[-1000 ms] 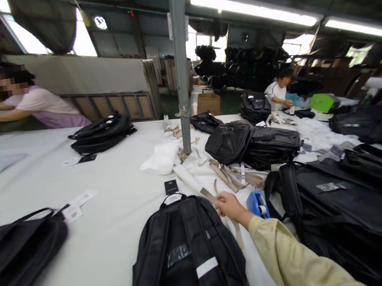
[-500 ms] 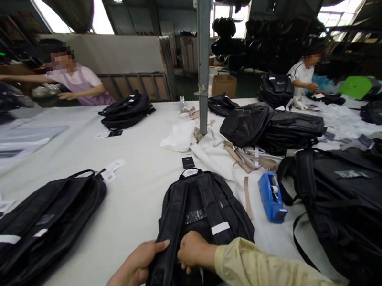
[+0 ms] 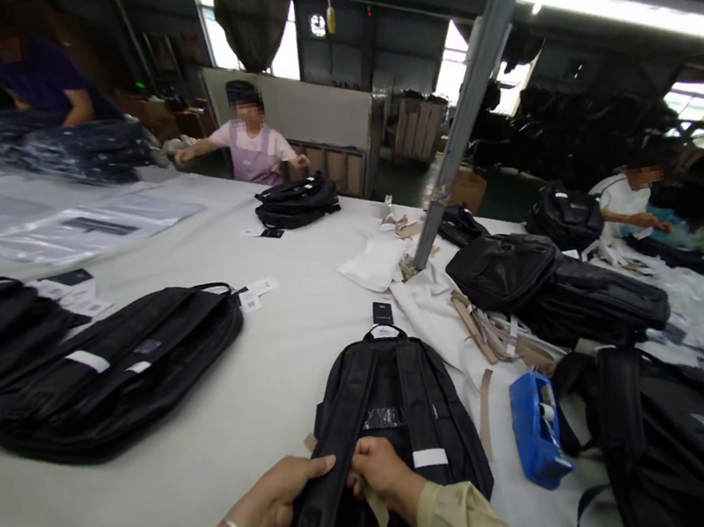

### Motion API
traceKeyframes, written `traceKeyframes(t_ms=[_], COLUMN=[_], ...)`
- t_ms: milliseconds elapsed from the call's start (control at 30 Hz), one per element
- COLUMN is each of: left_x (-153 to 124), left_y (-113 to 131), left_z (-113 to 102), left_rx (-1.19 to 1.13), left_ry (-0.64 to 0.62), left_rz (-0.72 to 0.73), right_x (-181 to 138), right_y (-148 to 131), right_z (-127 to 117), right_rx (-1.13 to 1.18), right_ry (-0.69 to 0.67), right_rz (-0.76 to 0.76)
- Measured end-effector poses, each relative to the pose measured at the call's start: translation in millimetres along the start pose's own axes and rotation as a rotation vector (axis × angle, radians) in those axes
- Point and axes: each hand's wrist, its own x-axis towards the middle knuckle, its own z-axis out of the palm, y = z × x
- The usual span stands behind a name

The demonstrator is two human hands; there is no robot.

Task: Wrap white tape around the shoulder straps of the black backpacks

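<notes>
A black backpack (image 3: 403,416) lies back-side up on the white table (image 3: 218,427) right in front of me. My left hand (image 3: 275,500) grips its left shoulder strap (image 3: 325,490) near the lower end. My right hand (image 3: 378,473) is closed on a beige paper strip (image 3: 378,509) against the same strap, just right of my left hand. A black hang tag (image 3: 382,313) sits at the backpack's top handle.
A blue tape dispenser (image 3: 537,430) lies right of the backpack, beside more beige strips (image 3: 484,336). Black bags lie at left (image 3: 108,373), right (image 3: 688,442) and behind (image 3: 556,285). A metal pole (image 3: 458,131) rises mid-table. Other people work at the far edges.
My right hand came back from the beige strips to the backpack's strap, and my left hand took hold of that strap. The view swung left, showing more of the table's left side.
</notes>
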Motion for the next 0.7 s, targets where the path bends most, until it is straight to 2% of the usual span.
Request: traceKeyframes(t_ms=[133, 233, 333, 533, 700], left_x=[4, 8, 10, 8, 17], left_y=[-1, -2, -3, -3, -4], left_z=[-4, -9, -13, -17, -19], left_rx=[-0.029, -0.033, -0.033, -0.074, 0.061], left_ry=[-0.040, -0.038, -0.037, -0.136, 0.040], left_rz=[0.035, 0.056, 0.071, 0.054, 0.087], right_x=[1, -6, -10, 6, 12], right_y=[1, -3, -14, -37, -66], right_z=[-20, -37, -50, -49, -39], right_rx=[-0.008, -0.121, -0.340, -0.529, -0.572], right_ry=[-0.138, -0.210, -0.211, -0.267, -0.317], right_rz=[-0.067, 0.033, 0.137, 0.095, 0.157])
